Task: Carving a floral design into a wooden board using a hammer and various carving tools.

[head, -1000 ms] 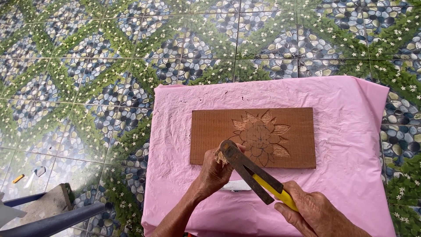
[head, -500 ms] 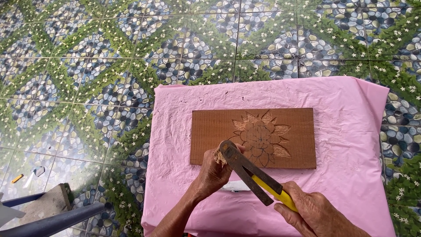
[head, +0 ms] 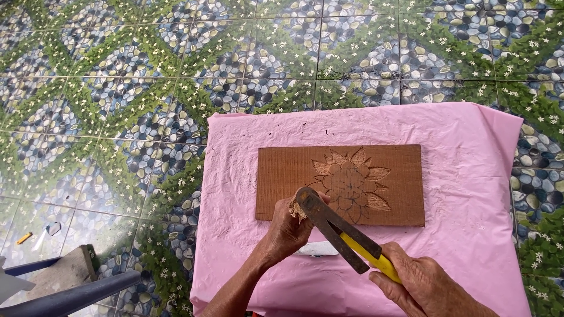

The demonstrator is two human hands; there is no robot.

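A brown wooden board with a carved flower lies on a pink cloth. My left hand is at the board's near edge, fingers closed around a small tool whose frayed top end shows at the fist. My right hand grips the yellow handle of a hammer. Its dark metal head rests at the top of my left fist, over the flower's lower left edge.
The pink cloth covers a low table on a floor tiled with pebble and flower patterns. A white object lies on the cloth under the hammer. A blue bar and grey block sit at lower left.
The hammer head has shifted only slightly at the top of my left fist. Both hands stay in the same place at the board's near edge.
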